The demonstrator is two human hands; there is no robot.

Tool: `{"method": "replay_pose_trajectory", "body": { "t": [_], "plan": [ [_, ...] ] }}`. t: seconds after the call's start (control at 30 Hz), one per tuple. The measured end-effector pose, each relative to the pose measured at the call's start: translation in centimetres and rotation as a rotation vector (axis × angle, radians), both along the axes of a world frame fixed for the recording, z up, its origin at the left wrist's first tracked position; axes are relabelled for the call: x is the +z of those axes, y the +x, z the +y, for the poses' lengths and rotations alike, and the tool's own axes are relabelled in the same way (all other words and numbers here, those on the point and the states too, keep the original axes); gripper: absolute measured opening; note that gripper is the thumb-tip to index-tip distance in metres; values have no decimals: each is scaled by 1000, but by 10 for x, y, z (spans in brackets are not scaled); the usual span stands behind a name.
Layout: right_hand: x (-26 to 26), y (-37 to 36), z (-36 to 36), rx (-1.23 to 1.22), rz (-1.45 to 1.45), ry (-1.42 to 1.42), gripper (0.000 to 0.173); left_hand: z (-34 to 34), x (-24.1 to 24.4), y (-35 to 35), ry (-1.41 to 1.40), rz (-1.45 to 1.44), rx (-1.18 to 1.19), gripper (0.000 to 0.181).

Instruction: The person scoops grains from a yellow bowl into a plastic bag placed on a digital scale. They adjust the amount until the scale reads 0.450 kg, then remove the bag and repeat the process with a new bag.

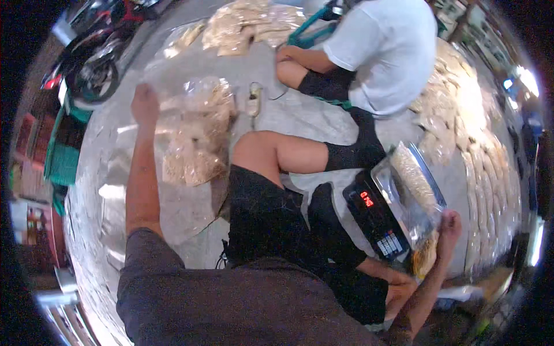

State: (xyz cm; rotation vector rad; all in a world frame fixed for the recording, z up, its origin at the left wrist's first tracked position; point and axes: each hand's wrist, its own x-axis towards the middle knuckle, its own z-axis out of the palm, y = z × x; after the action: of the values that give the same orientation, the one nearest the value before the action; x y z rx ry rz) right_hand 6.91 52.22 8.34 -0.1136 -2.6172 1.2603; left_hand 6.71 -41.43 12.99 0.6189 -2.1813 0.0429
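My left hand (pixel 145 104), blurred, is stretched out at the left beside clear plastic bags (pixel 197 147) with pale contents on the floor. Its fingers look curled, but whether they hold plastic is unclear. At the right, my right hand (pixel 451 222) is curled at the lower corner of the metal pan (pixel 438 194) of a black digital scale (pixel 374 216) with a lit red display. On the pan lies a clear plastic bag (pixel 413 175) of pale pieces, its loose end reaching towards my right fingers. Whether they grip it cannot be made out.
A person in a white shirt (pixel 389 52) sits ahead. Filled bags (pixel 484 194) lie in rows at right, with more bags (pixel 242 26) at the back. A power strip (pixel 254 99) is on the floor. A motorcycle (pixel 97 73) and green crate (pixel 64 162) stand left.
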Motion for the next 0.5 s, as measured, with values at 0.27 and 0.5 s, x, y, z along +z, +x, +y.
{"method": "replay_pose_trajectory", "body": {
  "t": [0.27,0.5],
  "plan": [
    [-8,26,7,-275,27,128,25,-117,-138,-9,-209,-670,-17,42],
    [-38,55,50,-425,-267,588,25,396,-79,-12,273,-304,-955,39]
  ]
}}
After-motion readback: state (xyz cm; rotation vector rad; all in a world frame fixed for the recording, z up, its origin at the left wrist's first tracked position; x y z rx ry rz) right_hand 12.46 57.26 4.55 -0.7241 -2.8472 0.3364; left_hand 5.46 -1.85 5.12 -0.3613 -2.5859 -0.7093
